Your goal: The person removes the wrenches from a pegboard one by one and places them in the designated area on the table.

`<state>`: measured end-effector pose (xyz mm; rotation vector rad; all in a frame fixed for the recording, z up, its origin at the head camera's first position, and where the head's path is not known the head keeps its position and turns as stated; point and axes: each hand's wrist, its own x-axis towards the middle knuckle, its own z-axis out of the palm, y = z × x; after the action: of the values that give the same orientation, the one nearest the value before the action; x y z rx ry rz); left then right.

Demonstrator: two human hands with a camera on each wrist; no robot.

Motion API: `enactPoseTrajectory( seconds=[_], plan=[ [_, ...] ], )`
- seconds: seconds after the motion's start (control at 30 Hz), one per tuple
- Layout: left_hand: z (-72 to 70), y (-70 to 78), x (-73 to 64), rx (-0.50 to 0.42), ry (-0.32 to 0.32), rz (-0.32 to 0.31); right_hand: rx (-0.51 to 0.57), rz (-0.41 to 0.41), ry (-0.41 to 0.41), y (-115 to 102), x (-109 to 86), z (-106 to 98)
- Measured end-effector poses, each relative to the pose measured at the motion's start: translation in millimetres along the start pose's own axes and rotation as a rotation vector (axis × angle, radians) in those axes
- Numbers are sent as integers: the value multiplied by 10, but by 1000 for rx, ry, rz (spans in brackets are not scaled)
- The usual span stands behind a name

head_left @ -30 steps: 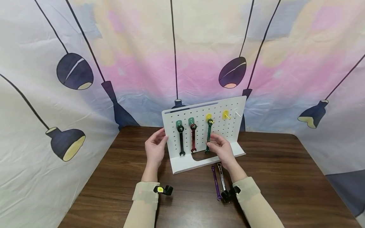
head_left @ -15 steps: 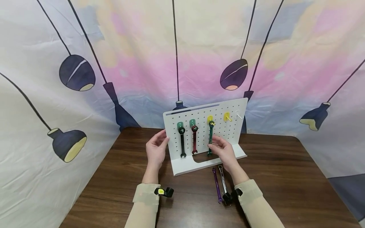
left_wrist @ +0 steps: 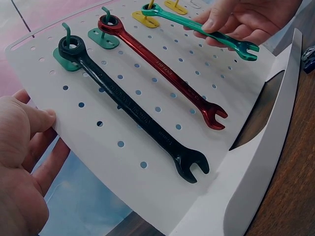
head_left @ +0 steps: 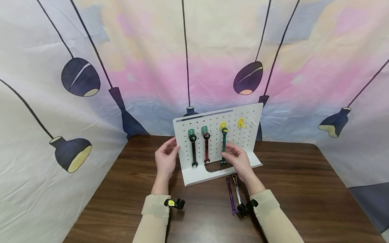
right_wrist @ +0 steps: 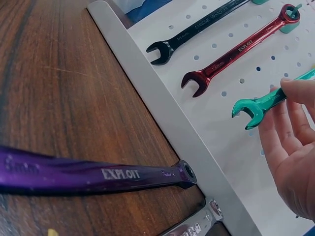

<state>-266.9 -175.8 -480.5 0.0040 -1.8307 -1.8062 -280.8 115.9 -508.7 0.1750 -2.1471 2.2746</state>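
Note:
My left hand [head_left: 165, 160] grips the left edge of a white pegboard stand [head_left: 192, 177], thumb in front and fingers behind it. With my right hand [head_left: 239, 161] I pinch the lower shaft of a green combination wrench [head_left: 224, 139] between thumb and fingers. Its ring end sits at a yellow hook [head_left: 223, 125], and its open end points down toward the base. To the left, a black wrench [left_wrist: 128, 105] and a red wrench [left_wrist: 162, 69] hang by their ring ends from green-backed hooks.
A purple wrench [head_left: 230, 195] and a silver wrench [head_left: 237, 189] lie on the wooden table [head_left: 200, 219] before the stand, near my right forearm. Farther right on the board are another yellow hook [head_left: 241, 123] and a clear hook [head_left: 253, 120]. A printed cloth [head_left: 212, 50] hangs behind.
The green wrench's lower end has swung slightly to the right in my right hand, so it hangs straighter. My left hand keeps its place on the board's edge.

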Motion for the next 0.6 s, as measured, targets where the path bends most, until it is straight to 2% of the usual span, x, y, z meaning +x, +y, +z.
enactPoseTrajectory(
  seconds=[0.3,0.6],
  plan=[
    [-46,-51,6,-20,-30,38,-12,-14,-12,-37,-20,7],
    [-37,-42,6,-27,-36,44,-12,-11,-18,-24,-21,-6]
  ],
)
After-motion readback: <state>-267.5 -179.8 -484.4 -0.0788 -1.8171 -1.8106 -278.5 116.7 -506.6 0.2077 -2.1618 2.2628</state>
